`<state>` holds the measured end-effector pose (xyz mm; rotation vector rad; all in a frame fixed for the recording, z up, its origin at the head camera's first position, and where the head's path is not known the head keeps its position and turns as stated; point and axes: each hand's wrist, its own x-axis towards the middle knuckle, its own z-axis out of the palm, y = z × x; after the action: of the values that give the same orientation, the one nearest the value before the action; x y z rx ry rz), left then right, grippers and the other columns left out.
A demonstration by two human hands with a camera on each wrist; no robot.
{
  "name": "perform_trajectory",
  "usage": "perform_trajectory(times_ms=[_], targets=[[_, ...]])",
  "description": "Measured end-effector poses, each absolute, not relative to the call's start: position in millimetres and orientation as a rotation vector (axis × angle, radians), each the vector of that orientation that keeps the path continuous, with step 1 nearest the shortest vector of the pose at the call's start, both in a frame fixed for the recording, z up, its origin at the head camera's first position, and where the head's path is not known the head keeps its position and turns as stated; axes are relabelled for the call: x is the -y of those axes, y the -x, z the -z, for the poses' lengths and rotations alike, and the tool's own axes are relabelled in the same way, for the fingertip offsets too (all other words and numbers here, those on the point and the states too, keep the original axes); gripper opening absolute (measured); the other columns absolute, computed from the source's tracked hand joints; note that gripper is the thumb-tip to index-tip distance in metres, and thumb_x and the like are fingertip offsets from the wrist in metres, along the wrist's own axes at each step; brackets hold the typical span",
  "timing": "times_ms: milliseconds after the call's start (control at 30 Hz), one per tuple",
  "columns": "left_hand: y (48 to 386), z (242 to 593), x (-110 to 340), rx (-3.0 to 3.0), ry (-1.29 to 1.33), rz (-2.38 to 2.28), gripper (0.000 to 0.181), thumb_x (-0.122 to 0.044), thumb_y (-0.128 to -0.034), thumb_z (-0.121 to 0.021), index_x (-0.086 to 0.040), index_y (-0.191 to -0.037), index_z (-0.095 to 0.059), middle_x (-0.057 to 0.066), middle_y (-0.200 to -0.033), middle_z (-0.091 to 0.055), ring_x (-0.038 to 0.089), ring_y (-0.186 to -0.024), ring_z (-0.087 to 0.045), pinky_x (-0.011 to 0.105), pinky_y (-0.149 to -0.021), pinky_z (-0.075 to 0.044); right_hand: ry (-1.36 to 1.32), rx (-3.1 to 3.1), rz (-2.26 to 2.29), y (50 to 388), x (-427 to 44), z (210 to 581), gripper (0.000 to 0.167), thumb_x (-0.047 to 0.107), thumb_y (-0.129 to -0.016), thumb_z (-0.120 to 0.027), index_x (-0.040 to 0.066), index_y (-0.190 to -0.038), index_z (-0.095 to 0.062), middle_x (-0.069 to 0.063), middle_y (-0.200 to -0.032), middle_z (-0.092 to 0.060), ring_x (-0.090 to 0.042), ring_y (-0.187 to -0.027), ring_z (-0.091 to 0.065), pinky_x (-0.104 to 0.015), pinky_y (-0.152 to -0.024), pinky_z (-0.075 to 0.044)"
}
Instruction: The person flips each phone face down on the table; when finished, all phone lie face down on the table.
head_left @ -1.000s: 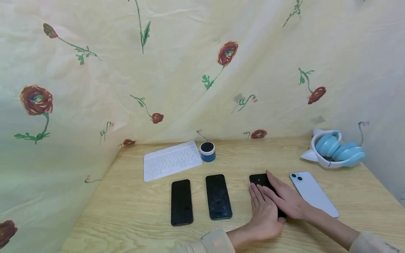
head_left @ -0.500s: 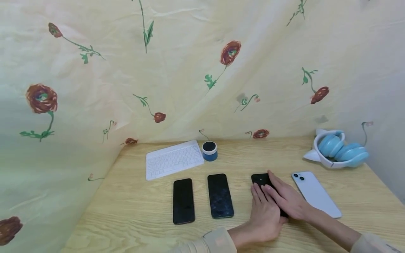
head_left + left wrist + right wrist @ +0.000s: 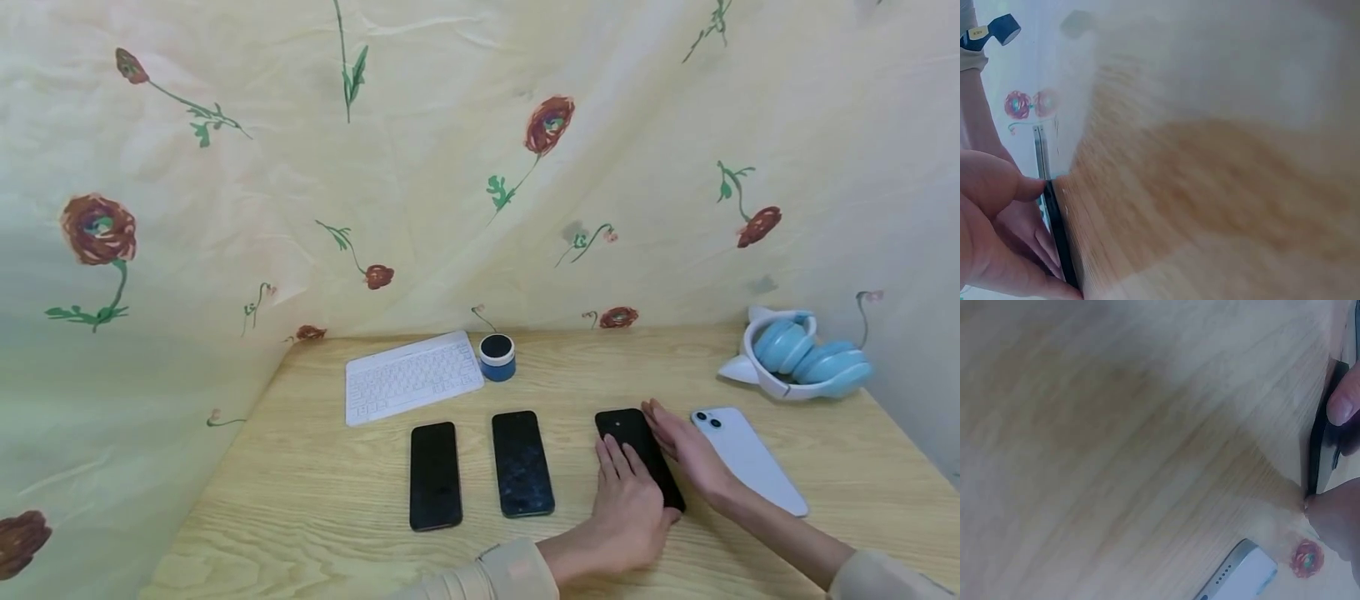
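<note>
Item 1, blk phone: lying flat on tabletop, R of centre, far end slanting toward the L edge; prob. back up, going by a small dot at that end.

L hand: spanning item 1, fingers lying near-straight over it, thumb touching its near R corner; apparently holding it betw. thumb & fingers.

R hand: fingers close together, near-straight, lying along item 1's R long side; thumb posn can't tell.

Items 2 & 3, L dark phone & mid dark phone: lying side by side, L of centre, prob. screens up.

Item 4, white phone: lying toward the R edge, lens end facing the far edge.

Misc.: white keyboard lying nr far L corner; blue/white cylinder standing just beside it, nr far edge; headphones lying nr far R corner.

Progress (judgement): four phones forming a rough row; items 2–4 lying ungripped, prob. done w/; item 1 seemingly being squared up or steadied in its place; letting go not yet done. Whether other phones are needing straightening: can't tell.
</note>
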<state>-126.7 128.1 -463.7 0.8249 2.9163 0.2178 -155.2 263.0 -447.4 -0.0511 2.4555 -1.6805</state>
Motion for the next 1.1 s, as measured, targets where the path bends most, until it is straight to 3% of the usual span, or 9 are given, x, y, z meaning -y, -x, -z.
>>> perform_trajectory(times_ms=[133, 233, 367, 467, 600, 700, 867, 1000, 1100], targets=[[128.8, 463.0, -127.0, -2.903, -0.795, -0.351, 0.095, -0.058, -0.0902, -0.057, 0.005, -0.151, -0.021, 0.03, -0.151, -0.028, 0.039, -0.141, -0.024, 0.037, -0.109, -0.032, 0.065, -2.307, 1.917, 152.7, -269.8, 448.7, 0.071, 0.043, -0.107, -0.015, -0.015, -0.149, -0.005, -0.031, -0.154, -0.013, -0.025, -0.141, -0.027, -0.031, -0.108, -0.032], [127.2, 462.8, -127.4, -2.91, -0.745, -0.428, 0.102, -0.062, -0.0865, -0.059, 0.005, -0.152, -0.019, 0.029, -0.151, -0.027, 0.04, -0.141, -0.022, 0.038, -0.11, -0.03, 0.144, -2.173, 2.16, 150.6, -272.9, 451.2, 0.067, 0.035, -0.108, -0.018, -0.019, -0.146, -0.006, -0.013, -0.147, -0.043, -0.005, -0.127, -0.046, -0.015, -0.095, -0.04], [123.9, 461.2, -129.0, -2.907, -0.658, -0.648, 0.101, -0.052, -0.0878, -0.062, 0.003, -0.153, -0.009, 0.033, -0.152, -0.021, 0.044, -0.141, -0.018, 0.039, -0.11, -0.031, 0.336, -1.902, 2.46, 152.3, -273.9, 448.8, 0.046, 0.024, -0.109, -0.023, 0.0, -0.147, -0.031, 0.011, -0.125, -0.061, -0.003, -0.114, -0.058, -0.019, -0.092, -0.046], [125.1, 459.1, -127.4, -2.882, -0.626, -0.849, 0.092, -0.031, -0.0927, -0.061, -0.002, -0.155, 0.002, 0.033, -0.153, -0.014, 0.044, -0.141, -0.018, 0.039, -0.109, -0.032, 0.368, -1.881, 2.441, 155.7, -269.7, 444.3, 0.044, 0.025, -0.109, -0.024, 0.004, -0.145, -0.036, -0.002, -0.134, -0.057, -0.006, -0.112, -0.06, -0.022, -0.09, -0.048], [130.1, 459.1, -122.6, -2.757, -0.566, -1.186, 0.083, -0.01, -0.0957, -0.054, -0.014, -0.157, 0.002, 0.022, -0.157, -0.014, 0.031, -0.14, -0.027, 0.034, -0.104, -0.038, 0.261, -2.109, 2.139, 155.1, -257.8, 446.2, 0.062, 0.034, -0.109, -0.019, -0.017, -0.145, -0.017, -0.023, -0.147, -0.035, 0.005, -0.112, -0.053, -0.017, -0.091, -0.044], [131.9, 461.1, -118.7, -2.681, -0.516, -1.325, 0.079, -0.007, -0.0955, -0.052, -0.015, -0.157, -0.004, 0.017, -0.158, -0.015, 0.023, -0.139, -0.03, 0.031, -0.102, -0.04, 0.211, -2.245, 1.963, 152.9, -249.3, 450.9, 0.064, 0.035, -0.109, -0.015, -0.017, -0.145, -0.019, -0.031, -0.148, -0.026, -0.006, -0.124, -0.046, -0.014, -0.094, -0.038], [130.7, 463.6, -113.4, -2.653, -0.505, -1.292, 0.106, -0.008, -0.0849, -0.066, -0.011, -0.155, 0.013, 0.014, -0.161, 0.011, 0.023, -0.146, -0.004, 0.036, -0.111, -0.029, 0.161, -2.324, 1.883, 150.5, -241.5, 454.6, 0.064, 0.036, -0.108, -0.016, -0.016, -0.146, -0.021, -0.03, -0.15, -0.027, -0.037, -0.136, -0.028, -0.014, -0.097, -0.035], [135.1, 462.2, -109.4, -2.729, -0.528, -1.17, 0.128, -0.013, -0.073, -0.079, -0.008, -0.152, 0.021, 0.013, -0.161, 0.015, 0.023, -0.147, 0.002, 0.05, -0.112, -0.023, 0.128, -2.327, 1.865, 151.6, -240.9, 453.6, 0.066, 0.038, -0.108, -0.016, -0.015, -0.147, -0.02, -0.029, -0.151, -0.025, -0.039, -0.137, -0.027, -0.015, -0.097, -0.036], [138.7, 461.7, -106.5, -2.791, -0.515, -1.083, 0.129, -0.018, -0.071, -0.084, -0.005, -0.153, 0.015, 0.014, -0.162, 0.01, 0.024, -0.147, -0.001, 0.053, -0.112, -0.021, 0.112, -2.328, 1.88, 152.5, -242.6, 452.3, 0.068, 0.039, -0.108, -0.016, -0.016, -0.146, -0.019, -0.031, -0.151, -0.024, -0.04, -0.138, -0.026, -0.014, -0.096, -0.036]])
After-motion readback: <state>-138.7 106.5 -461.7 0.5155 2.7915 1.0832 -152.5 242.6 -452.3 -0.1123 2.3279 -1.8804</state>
